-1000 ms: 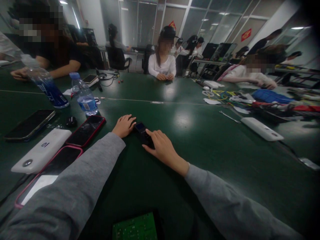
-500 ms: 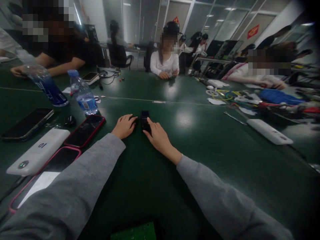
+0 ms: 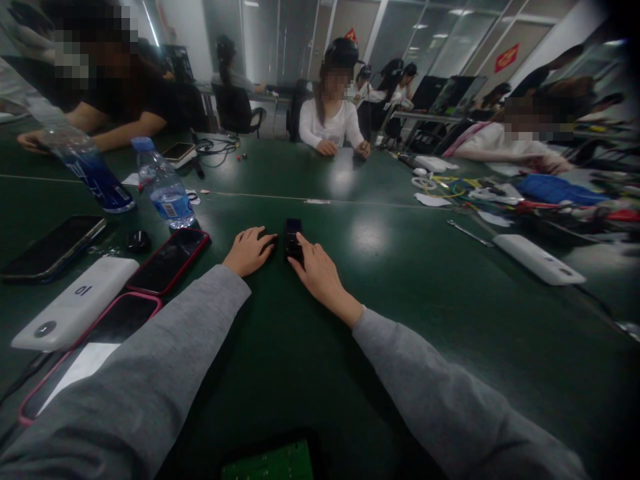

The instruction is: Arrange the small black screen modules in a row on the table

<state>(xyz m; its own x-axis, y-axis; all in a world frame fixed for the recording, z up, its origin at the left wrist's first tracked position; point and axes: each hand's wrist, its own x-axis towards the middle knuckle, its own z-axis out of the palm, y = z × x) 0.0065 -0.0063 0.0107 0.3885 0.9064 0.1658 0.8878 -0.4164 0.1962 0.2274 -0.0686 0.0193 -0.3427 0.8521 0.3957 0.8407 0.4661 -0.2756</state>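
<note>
A small black handheld device (image 3: 293, 229) with a dark screen and keys lies upright in my view, flat on the green table (image 3: 280, 373). My right hand (image 3: 320, 273) is on its lower right part. The index finger rests over the keys and the thumb lies by the bottom edge; the other fingers are partly hidden. Just left of the device, my left hand (image 3: 249, 250) lies on the table, fingers stretched and slightly apart, holding nothing. A narrow gap separates its fingertips from the device.
At left are a phone in a red case (image 3: 169, 261), a white power bank (image 3: 75, 303), a black phone (image 3: 54, 247) and two bottles, one a water bottle (image 3: 170, 200). A green circuit board (image 3: 270, 463) sits near me. Cables (image 3: 450, 188) and a wrench (image 3: 469, 233) lie right.
My right hand and the device sit very slightly further right. My left hand stays nearly still. Across the table, a person's hands have moved apart.
</note>
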